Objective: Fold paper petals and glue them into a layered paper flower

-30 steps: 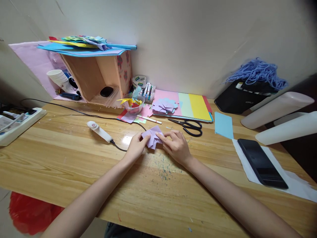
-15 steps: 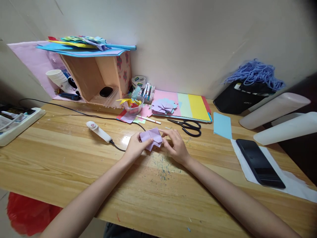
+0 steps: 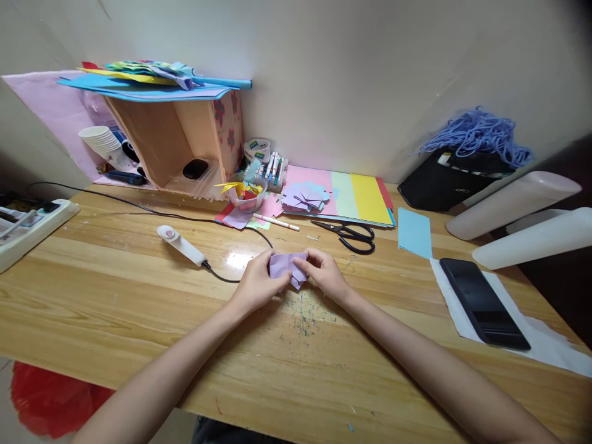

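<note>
A piece of folded purple paper (image 3: 281,265) is held between both hands, just above the wooden table (image 3: 259,370). My left hand (image 3: 257,281) grips its left side, thumb across the front near the lower edge. On the right side my right hand (image 3: 325,274) pinches the paper, its thumb lying on the front face. The fingers behind the paper are hidden. Beyond the hands lie black-handled scissors (image 3: 348,234) and a white marker (image 3: 276,222). Folded purple paper pieces (image 3: 305,197) rest on the coloured sheets (image 3: 370,191).
A white corded device (image 3: 181,246) lies to the left. Behind it stands a wooden box (image 3: 226,135), with a clear bowl of paper scraps (image 3: 247,198) beside it. On the right are blue paper (image 3: 414,233), a black phone (image 3: 483,302), white rolls (image 3: 513,206) and a black bag (image 3: 444,182).
My right hand has closed from a loose touch to a pinch on the paper's right side. The paper has turned and now shows a flatter, folded front. The view has shifted slightly.
</note>
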Tool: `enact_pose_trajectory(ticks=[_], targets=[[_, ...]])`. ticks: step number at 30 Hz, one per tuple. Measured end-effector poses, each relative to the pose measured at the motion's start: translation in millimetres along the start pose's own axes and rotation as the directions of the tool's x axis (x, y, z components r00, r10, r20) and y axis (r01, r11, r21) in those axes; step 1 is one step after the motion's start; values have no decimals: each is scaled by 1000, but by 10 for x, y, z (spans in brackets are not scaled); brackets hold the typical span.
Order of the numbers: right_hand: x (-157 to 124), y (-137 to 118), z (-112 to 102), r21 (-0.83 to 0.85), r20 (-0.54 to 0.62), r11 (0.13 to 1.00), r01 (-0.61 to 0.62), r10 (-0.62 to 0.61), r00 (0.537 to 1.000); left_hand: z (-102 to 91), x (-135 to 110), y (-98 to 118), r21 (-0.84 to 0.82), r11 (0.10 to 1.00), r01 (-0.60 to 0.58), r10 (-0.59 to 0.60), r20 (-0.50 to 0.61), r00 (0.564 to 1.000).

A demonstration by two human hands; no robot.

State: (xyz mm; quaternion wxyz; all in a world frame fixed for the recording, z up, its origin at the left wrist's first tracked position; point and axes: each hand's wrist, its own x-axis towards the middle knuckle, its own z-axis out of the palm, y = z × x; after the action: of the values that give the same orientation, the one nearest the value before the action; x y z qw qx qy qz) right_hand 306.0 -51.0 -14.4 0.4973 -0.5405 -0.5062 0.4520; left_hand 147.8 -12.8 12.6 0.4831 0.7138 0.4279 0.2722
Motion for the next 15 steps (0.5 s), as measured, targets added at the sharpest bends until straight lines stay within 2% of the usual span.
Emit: enact_pose_trajectory(ticks=[5, 11, 15], targets=[[-16, 9, 12, -37, -46, 999, 2, -4, 999, -1, -1, -9, 36, 999, 5, -6, 16, 1000], [-71, 6, 72, -81, -110, 996, 22, -31, 993, 64, 5, -31, -170, 976, 134, -129, 44, 991], [-78, -7, 64, -81, -106, 997, 16, -25, 994, 78, 14, -15, -242, 955, 170, -159, 65, 985]])
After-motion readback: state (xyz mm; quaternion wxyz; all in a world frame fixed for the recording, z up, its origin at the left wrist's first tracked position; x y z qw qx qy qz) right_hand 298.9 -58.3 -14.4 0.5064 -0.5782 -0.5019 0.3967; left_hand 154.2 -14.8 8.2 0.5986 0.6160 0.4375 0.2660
